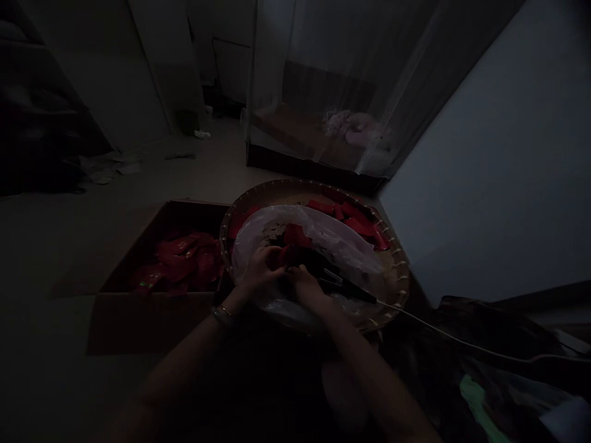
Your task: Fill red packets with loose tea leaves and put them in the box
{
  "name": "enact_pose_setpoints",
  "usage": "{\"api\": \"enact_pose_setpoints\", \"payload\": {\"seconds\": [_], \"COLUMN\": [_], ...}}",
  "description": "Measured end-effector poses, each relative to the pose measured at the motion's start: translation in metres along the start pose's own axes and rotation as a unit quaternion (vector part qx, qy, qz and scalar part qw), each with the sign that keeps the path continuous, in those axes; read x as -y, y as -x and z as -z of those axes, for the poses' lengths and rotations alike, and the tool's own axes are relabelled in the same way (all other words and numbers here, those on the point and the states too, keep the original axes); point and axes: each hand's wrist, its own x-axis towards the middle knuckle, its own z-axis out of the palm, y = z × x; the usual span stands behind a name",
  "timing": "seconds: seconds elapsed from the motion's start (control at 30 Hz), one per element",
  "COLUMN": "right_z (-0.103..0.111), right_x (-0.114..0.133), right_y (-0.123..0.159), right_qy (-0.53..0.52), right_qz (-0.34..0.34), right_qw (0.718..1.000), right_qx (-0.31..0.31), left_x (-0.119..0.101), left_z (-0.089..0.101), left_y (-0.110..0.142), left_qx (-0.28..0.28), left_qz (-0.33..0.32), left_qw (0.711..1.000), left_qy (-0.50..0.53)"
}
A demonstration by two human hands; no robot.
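Observation:
The room is very dark. A round woven basket tray (396, 264) lies in front of me with red packets (357, 220) along its far side and a clear plastic bag (344, 243) spread over it. My left hand (259, 271) and my right hand (305, 286) meet at the near edge of the bag, fingers curled and pinched around a small red piece (290, 252). A dark pen-like tool (346, 284) lies on the bag just right of my right hand. A bracelet (222, 315) sits on my left wrist.
A cardboard box (115, 320) with several red packets (180, 261) stands left of the tray. A thin white cable (443, 332) runs right from the tray. A net-draped bed (323, 135) is behind, a pale wall on the right, and cloth clutter at bottom right.

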Motion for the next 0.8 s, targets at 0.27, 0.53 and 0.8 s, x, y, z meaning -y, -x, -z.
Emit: {"api": "enact_pose_setpoints", "payload": {"seconds": [0.27, 0.53, 0.8], "right_z": [-0.001, -0.004, 0.007], "right_x": [-0.005, -0.002, -0.003], "right_y": [-0.012, -0.012, -0.005], "right_qy": [-0.021, -0.070, -0.080], "right_qz": [0.066, 0.081, 0.035], "right_qw": [0.997, 0.994, 0.996], "right_qx": [0.045, 0.016, 0.026], "left_x": [0.000, -0.002, -0.004], "left_z": [0.002, 0.001, 0.002], "left_y": [0.000, 0.002, 0.001], "left_qx": [0.020, 0.022, 0.021], "left_qz": [0.002, 0.016, 0.015], "left_qw": [1.000, 1.000, 1.000], "left_qy": [-0.012, -0.006, -0.013]}}
